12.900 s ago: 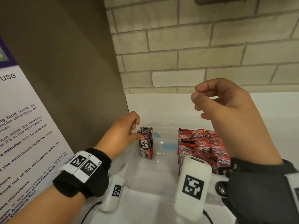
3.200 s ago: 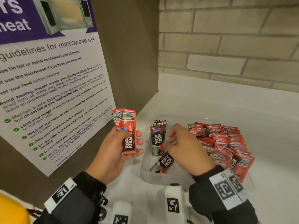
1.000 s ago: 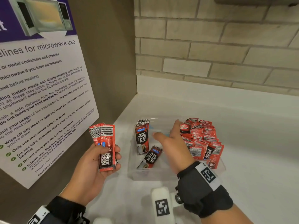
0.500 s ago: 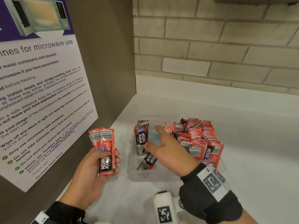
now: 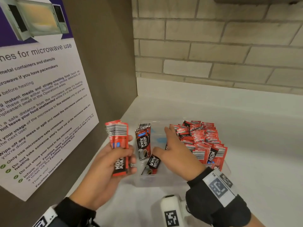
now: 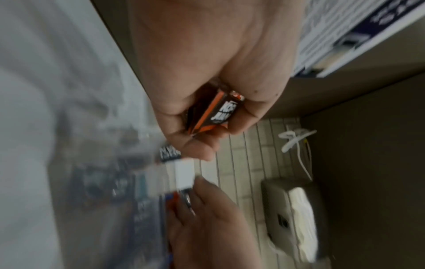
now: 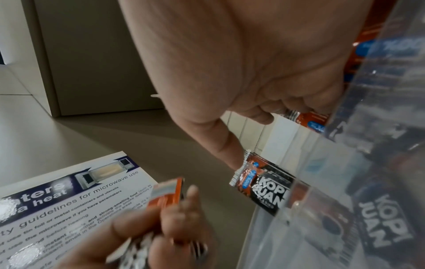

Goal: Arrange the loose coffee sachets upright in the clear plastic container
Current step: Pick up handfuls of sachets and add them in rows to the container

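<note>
The clear plastic container (image 5: 180, 181) sits on the white counter (image 5: 254, 161), and everything here is placed against it. Just outside its left wall, the left hand (image 5: 105, 169) grips a bundle of sachets (image 5: 119, 145), fingers and thumb curled round the lower half, barcoded tops standing up and fanned a little. The left wrist view shows the same clasp from below, the stack's bottom edge tucked in the curled fingers.

Inside the container, at the left end, a small upright row (image 5: 143, 141) leans against the wall, labels facing the camera. In front of that row one fallen sachet (image 5: 153, 163) lies tilted on the floor of the container. The right end is packed with the loose pile (image 5: 201, 141), red packets lying every which way, some spilling toward the near right corner.

The right hand (image 5: 177, 154) reaches into the middle of the container, between the upright row and the pile, fingers stretched forward and spread, thumb pointing toward the fallen sachet. It holds nothing that I can see, though its fingertips are against the pile's left edge; from the right wrist view one finger points at the row's top.

My read: we're in the gathering step, a batch in hand, more to collect. The next move probably calls for picking another sachet, likely the fallen one, adding it to the bundle, then seating the bundle upright beside the row without tipping it.
</note>
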